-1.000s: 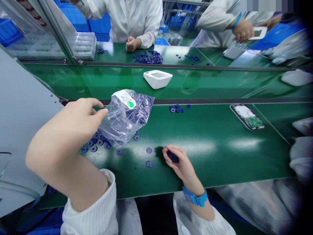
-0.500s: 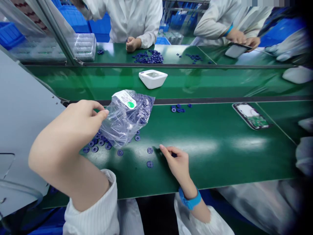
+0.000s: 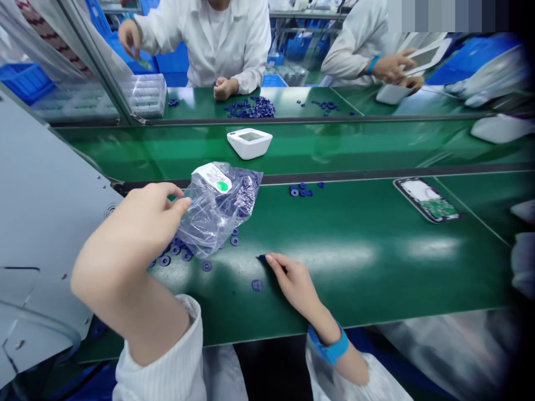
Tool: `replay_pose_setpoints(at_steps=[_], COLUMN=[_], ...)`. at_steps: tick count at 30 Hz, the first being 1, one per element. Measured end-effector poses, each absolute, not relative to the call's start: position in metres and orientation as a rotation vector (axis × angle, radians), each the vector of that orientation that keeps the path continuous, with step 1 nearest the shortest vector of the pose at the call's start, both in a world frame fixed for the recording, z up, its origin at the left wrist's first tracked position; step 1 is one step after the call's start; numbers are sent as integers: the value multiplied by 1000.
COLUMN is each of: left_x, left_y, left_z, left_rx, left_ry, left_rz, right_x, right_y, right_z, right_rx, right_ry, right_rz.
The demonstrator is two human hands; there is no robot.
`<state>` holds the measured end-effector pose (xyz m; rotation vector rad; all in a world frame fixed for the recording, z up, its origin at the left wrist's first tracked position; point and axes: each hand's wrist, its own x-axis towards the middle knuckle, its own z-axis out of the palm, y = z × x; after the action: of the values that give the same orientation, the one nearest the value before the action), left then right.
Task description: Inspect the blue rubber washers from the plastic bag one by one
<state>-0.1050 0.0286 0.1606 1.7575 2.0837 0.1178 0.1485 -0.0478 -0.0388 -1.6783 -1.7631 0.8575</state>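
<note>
My left hand (image 3: 144, 220) pinches the edge of a clear plastic bag (image 3: 217, 209) that holds many small dark blue rings and bears a white label with a green dot. Loose blue rings (image 3: 175, 253) lie on the green table under and beside the bag. My right hand (image 3: 295, 284) lies flat on the table, its fingertips on a blue ring (image 3: 262, 258). Another ring (image 3: 256, 285) lies just left of that hand. A blue band circles my right wrist.
A white device (image 3: 249, 142) rides on the green conveyor belt (image 3: 355, 145) beyond the table. A small group of blue rings (image 3: 303, 190) and an open device half (image 3: 426, 199) lie farther right. Two people in white coats work across the belt beside a pile of rings (image 3: 251, 107).
My right hand opened from a cupped fist and slid left, its fingertips now on a ring. The white device on the belt moved left. My left hand keeps hold of the bag.
</note>
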Motion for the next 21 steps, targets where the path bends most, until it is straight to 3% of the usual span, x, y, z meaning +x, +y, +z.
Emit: replay_pose_setpoints(at_steps=[4, 8, 13, 16, 21], left_x=[-101, -88, -61, -48, -38], left_y=[27, 16, -13, -22, -17], left_z=[159, 159, 175, 188, 186], left_rx=[1850, 1993, 2170, 2212, 2223], left_ry=[1996, 1803, 1341, 1161, 1087], left_rz=[174, 243, 277, 69, 30], right_x=[156, 160, 150, 146, 155], right_y=[-28, -12, -27, -40, -43], right_z=[-4, 67, 138, 144, 134], right_rx=[-1553, -1423, -1177, -1094, -1122], right_ry=[-1741, -1618, -1782, -1949, -2067], right_rz=[1023, 1211, 806, 618, 694])
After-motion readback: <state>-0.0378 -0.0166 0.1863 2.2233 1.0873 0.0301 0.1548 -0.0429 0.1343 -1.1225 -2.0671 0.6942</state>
